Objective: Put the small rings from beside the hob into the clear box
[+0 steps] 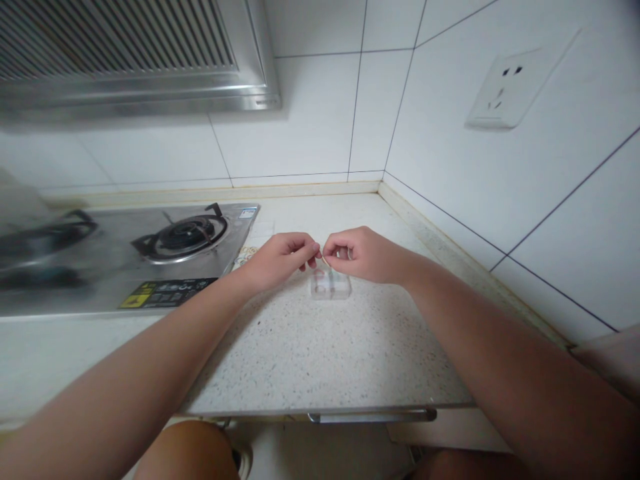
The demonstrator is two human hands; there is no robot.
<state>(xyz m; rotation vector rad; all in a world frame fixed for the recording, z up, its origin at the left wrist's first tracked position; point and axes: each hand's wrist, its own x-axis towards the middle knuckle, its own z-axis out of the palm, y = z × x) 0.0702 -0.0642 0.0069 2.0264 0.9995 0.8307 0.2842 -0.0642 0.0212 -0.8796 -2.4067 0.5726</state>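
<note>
My left hand [283, 257] and my right hand [357, 253] meet above the speckled countertop [320, 347], fingertips almost touching. Both are closed in a pinch around a tiny thin item between them, too small to name. Directly below the hands a small clear plastic box [330, 285] rests on the counter, with reddish marks showing through it.
A steel gas hob [125, 267] with a black burner [185, 235] lies left of the hands. A range hood [135, 60] hangs above it. White tiled walls meet in a corner behind, with a wall socket [505, 90] at the right. A drawer handle [373, 417] sits under the counter edge.
</note>
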